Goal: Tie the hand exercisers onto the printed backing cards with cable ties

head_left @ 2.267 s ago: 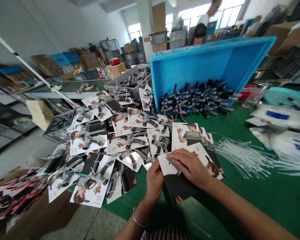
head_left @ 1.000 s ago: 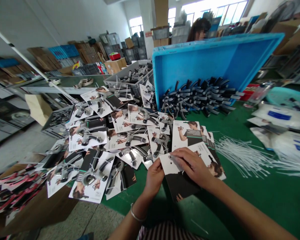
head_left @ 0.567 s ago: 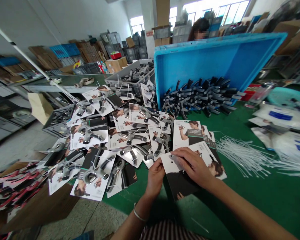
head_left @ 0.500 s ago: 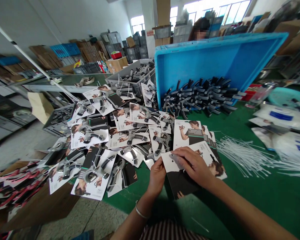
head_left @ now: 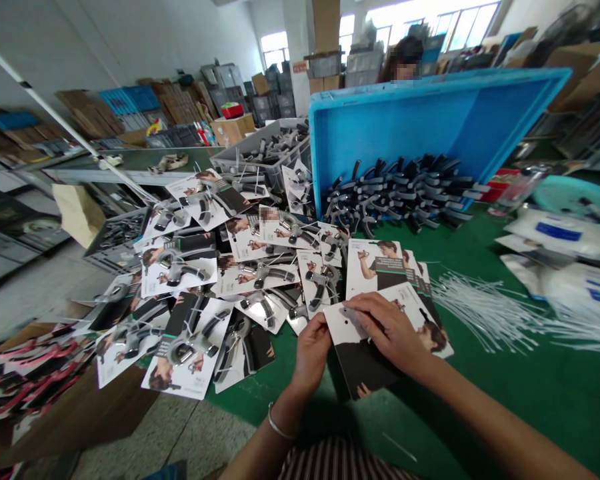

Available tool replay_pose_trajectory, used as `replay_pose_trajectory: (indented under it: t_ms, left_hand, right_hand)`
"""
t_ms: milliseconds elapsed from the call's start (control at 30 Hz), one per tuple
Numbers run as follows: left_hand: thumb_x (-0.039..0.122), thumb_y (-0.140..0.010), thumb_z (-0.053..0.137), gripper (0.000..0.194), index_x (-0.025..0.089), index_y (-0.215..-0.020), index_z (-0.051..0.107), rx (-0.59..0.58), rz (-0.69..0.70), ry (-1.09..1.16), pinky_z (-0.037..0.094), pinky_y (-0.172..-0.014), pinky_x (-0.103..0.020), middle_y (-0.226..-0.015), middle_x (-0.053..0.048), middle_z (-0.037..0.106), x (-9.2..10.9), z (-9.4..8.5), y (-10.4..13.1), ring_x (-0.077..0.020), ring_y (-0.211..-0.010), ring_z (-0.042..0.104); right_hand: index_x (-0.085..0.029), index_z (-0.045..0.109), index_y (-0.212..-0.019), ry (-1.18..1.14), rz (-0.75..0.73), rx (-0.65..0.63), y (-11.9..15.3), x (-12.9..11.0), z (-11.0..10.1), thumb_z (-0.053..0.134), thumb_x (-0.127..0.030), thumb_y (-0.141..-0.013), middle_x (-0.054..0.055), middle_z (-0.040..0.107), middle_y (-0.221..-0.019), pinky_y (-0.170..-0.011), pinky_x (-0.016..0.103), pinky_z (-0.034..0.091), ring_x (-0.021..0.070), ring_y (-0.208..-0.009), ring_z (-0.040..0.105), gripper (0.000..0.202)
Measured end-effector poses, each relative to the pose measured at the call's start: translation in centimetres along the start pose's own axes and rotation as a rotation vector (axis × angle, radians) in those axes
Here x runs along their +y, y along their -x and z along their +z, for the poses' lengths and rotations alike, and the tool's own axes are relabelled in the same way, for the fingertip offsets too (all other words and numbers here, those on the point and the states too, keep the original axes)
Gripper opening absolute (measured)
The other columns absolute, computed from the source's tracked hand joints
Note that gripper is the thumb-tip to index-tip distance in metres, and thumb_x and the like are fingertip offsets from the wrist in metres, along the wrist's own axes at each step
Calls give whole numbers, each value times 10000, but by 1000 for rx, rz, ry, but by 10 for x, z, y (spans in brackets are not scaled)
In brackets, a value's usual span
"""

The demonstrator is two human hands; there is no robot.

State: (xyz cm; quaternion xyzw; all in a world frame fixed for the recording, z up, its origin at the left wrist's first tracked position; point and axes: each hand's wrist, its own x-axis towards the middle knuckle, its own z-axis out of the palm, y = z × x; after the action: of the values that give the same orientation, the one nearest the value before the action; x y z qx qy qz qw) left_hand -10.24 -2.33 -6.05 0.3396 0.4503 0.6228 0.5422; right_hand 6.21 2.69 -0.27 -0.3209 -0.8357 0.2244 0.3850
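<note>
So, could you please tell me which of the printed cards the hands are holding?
The card closest to the striped clothing: the left hand grips its white corner and the right hand lies across it; no other is gripped.

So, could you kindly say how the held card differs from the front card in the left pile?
The held card shows a dark hole and no tool where visible; the front card carries a gray-handled tool. The left hand pinches the held card, the right hand lies over it; neither touches the front card. Both show white and black.
</note>
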Motion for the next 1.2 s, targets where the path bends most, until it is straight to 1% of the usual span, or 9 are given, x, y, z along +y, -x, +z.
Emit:
replay_pose_trajectory:
  t_ms: [200, 433, 567, 633, 700, 833, 900, 1067, 1200]
  left_hand:
    - [223, -755, 745, 350, 206, -1103, 714, -70, -14, 48, 503, -980, -390, -1088, -48, 745, 9, 14, -3, -229, -1036, 674]
    - [255, -805, 713, 268, 213, -1068, 738, -135, 47, -54, 497, -997, -383, -1159, -67, 714, 18, 18, 10, -249, -1091, 651]
    - [258, -822, 708, 141, 192, -942, 739, -77, 98, -85, 512, -926, -324, -1006, -55, 707, 20, 21, 15, -208, -987, 651]
    - [238, -828, 705, 78, 180, -878, 721, -52, 155, -98, 516, -869, -289, -928, -36, 676, 21, 21, 16, -177, -917, 638]
    - [207, -843, 687, 51, 181, -878, 713, -74, 225, -149, 513, -830, -269, -911, -24, 650, 22, 21, 18, -160, -886, 624]
    - [109, -882, 609, 158, 204, -956, 711, -136, 354, -357, 501, -815, -265, -941, -24, 649, 27, 26, 21, -151, -899, 624]
    - [61, -872, 596, 201, 201, -966, 706, -147, 463, -447, 498, -817, -265, -952, -29, 657, 35, 31, 20, -149, -906, 626]
    - [-4, -866, 560, 283, 174, -1054, 674, -256, 776, -525, 508, -834, -262, -982, -54, 650, 65, 58, 12, -142, -932, 620]
    - [21, -897, 551, 296, 162, -1137, 651, -362, 839, -557, 522, -835, -274, -1009, -78, 626, 83, 84, 6, -149, -947, 608]
  right_hand:
    - [-240, 630, -1196, 2, 11, -2, 1, -2, -4, 500, -213, -988, 80, 675, -1112, -916, 364, 525, 218, -1067, 626, 246]
    - [-252, 632, -1180, -46, 67, 62, 8, -16, -14, 488, -209, -995, 69, 677, -1112, -899, 351, 513, 211, -1056, 630, 239]
    - [-252, 635, -1184, -36, 62, 90, 14, -21, -18, 489, -194, -989, 73, 674, -1107, -893, 356, 507, 215, -1054, 621, 251]
    - [-249, 638, -1182, -43, 62, 100, 17, -21, -20, 493, -190, -986, 72, 674, -1102, -891, 358, 504, 215, -1052, 618, 251]
    - [-247, 642, -1179, -51, 68, 115, 18, -21, -21, 499, -184, -982, 69, 675, -1098, -889, 354, 499, 211, -1048, 616, 252]
    - [-251, 657, -1162, -72, 94, 176, 18, -23, -22, 517, -166, -971, 57, 679, -1086, -911, 349, 475, 203, -1058, 606, 252]
    - [-258, 670, -1141, -126, 141, 240, 18, -26, -24, 533, -173, -964, 52, 672, -1078, -879, 335, 481, 197, -1031, 609, 239]
    - [-266, 697, -1068, -449, 337, 491, 12, -41, -40, 590, -228, -939, 20, 654, -991, -610, 238, 476, 114, -699, 578, 172]
    - [-256, 705, -982, -714, 499, 643, 5, -50, -57, 691, -287, -856, -11, 681, -826, -536, 214, 460, 97, -581, 558, 131]
